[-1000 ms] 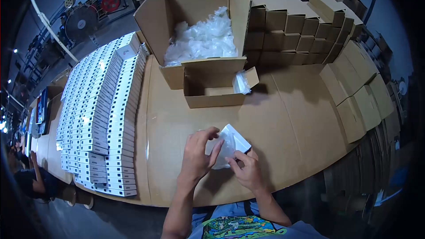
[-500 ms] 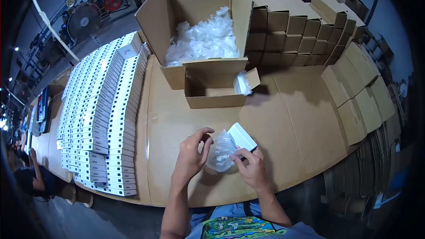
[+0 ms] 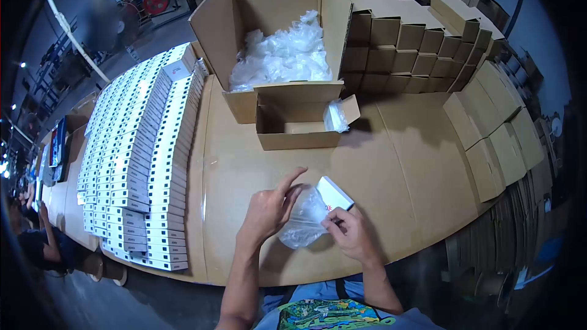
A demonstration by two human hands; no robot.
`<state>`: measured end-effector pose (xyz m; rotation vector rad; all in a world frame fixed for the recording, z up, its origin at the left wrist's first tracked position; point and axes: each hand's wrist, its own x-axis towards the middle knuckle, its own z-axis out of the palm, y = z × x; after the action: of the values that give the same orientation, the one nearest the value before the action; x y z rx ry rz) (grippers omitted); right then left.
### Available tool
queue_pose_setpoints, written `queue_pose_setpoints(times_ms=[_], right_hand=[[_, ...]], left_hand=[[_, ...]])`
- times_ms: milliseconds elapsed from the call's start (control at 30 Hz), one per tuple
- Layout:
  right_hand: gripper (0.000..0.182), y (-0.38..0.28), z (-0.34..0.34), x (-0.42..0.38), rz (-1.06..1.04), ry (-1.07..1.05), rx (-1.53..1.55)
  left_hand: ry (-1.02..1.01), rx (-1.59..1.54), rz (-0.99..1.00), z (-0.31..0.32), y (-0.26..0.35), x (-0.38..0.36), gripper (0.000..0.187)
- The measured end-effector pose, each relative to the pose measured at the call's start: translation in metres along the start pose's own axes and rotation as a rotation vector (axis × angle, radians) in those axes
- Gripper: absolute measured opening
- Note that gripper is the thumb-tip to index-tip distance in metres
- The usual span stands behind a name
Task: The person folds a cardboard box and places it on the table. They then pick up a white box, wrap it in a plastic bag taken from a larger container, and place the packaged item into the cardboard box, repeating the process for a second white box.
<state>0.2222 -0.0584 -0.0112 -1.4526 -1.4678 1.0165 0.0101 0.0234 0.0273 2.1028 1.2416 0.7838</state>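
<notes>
A clear plastic bag (image 3: 301,223) hangs between my hands above the cardboard-covered table. Part of a small white box (image 3: 334,194) lies inside or behind the bag's upper right edge; which one I cannot tell. My right hand (image 3: 348,232) pinches the bag's right edge beside the box, thumb against fingers. At the bag's upper left is my left hand (image 3: 269,208), index finger stretched out and the other fingers curled near the plastic. Beyond them stands an open brown carton (image 3: 299,140), with a wrapped item (image 3: 335,116) at its right end.
Stacked white boxes (image 3: 131,165) fill the left side. A large carton (image 3: 211,21) of plastic bags (image 3: 284,55) stands at the back. Brown cartons (image 3: 382,30) are piled at back right, with more (image 3: 489,128) along the right edge. Another person (image 3: 52,244) is at far left.
The bag has shifted slightly lower and left, and spread out. My left index finger has extended upward. The white box has moved slightly down in view, with my right hand still pinching.
</notes>
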Motion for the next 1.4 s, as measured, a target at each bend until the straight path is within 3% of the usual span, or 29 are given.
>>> queue_pose_setpoints(times_ms=[33,67,133,200,267,367,433,467,500,533,600,700,800,833,967,1400], right_hand=[[0.012,0.005,0.0,0.0,0.034,-0.011,0.094],[0.012,0.009,0.001,0.001,0.069,-0.02,0.187],[0.012,0.011,0.004,0.001,-0.048,0.107,0.095],[0.013,0.01,0.008,0.003,-0.123,0.213,0.015],[0.013,0.017,0.014,0.002,-0.088,0.245,0.031],[0.011,0.011,0.018,0.0,-0.168,0.22,-0.104],[0.01,0.01,0.016,0.001,-0.24,0.161,-0.144],[0.01,0.007,0.013,0.003,-0.19,0.202,0.001],[0.011,0.002,0.008,0.005,-0.138,0.242,0.146],[0.012,-0.001,0.003,0.007,-0.081,0.284,0.291],[0.034,0.001,-0.01,0.024,-0.21,0.442,0.305],[0.057,-0.027,-0.023,0.044,-0.41,0.436,0.53],[0.065,-0.023,-0.023,0.05,-0.373,0.256,0.592],[0.055,-0.031,-0.018,0.05,-0.39,0.233,0.622],[0.05,-0.025,-0.006,0.051,-0.343,0.094,0.585],[0.039,-0.007,-0.017,0.047,-0.263,0.021,0.503]], left_hand=[[0.002,0.012,-0.051,-0.001,-0.001,0.0,0.045],[0.159,-0.057,-0.028,0.0,-0.003,0.0,0.048],[0.471,-0.201,0.022,0.006,-0.008,-0.001,0.053],[0.614,-0.529,-0.123,0.018,-0.011,-0.012,0.076],[0.536,-0.796,-0.171,0.04,-0.029,-0.03,0.078],[0.283,-0.781,-0.307,0.047,-0.008,-0.042,0.067],[0.27,-0.843,-0.39,0.049,-0.01,-0.043,0.06],[0.263,-0.874,-0.425,0.049,-0.011,-0.041,0.057],[0.319,-0.825,-0.311,0.051,-0.012,-0.039,0.046],[0.273,-0.773,-0.298,0.047,-0.011,-0.04,0.046],[0.166,-0.666,-0.271,0.038,-0.008,-0.043,0.048],[0.087,-0.598,-0.272,0.039,-0.007,-0.044,0.048],[0.07,-0.627,-0.255,0.041,-0.003,-0.043,0.046],[0.075,-0.657,-0.253,0.042,-0.003,-0.043,0.046],[0.077,-0.651,-0.239,0.043,-0.005,-0.043,0.044],[0.118,-0.66,-0.198,0.047,-0.01,-0.043,0.043]])
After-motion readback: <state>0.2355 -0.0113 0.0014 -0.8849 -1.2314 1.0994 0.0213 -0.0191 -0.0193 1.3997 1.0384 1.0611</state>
